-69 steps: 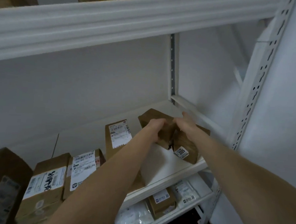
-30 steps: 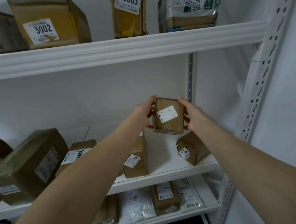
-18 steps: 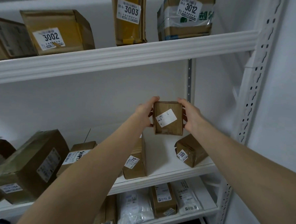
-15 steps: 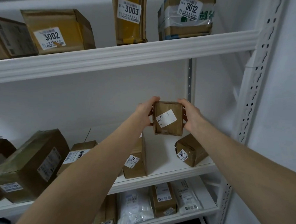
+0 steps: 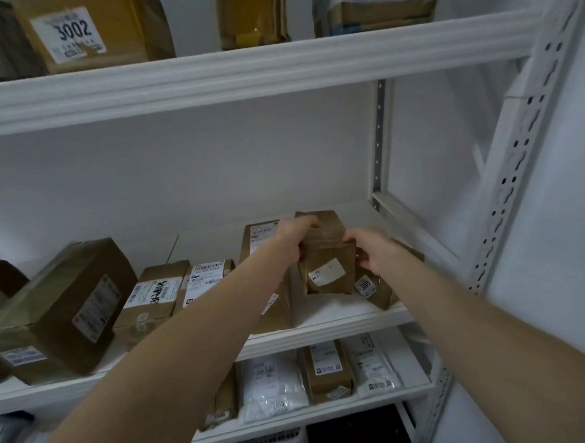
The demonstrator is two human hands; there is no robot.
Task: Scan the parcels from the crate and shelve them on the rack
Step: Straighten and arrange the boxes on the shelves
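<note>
We hold a small brown parcel (image 5: 326, 257) in both hands at the middle shelf (image 5: 340, 320) of the rack.
Our left hand (image 5: 295, 236) grips the parcel's left side and our right hand (image 5: 372, 256) grips its right side, with fingers curled round it. The parcel stands upright near the right end of the shelf, close to the front edge, and its white label faces us. It is between a tall box (image 5: 259, 240) and the box marked 3005 (image 5: 370, 289), just beside both.
</note>
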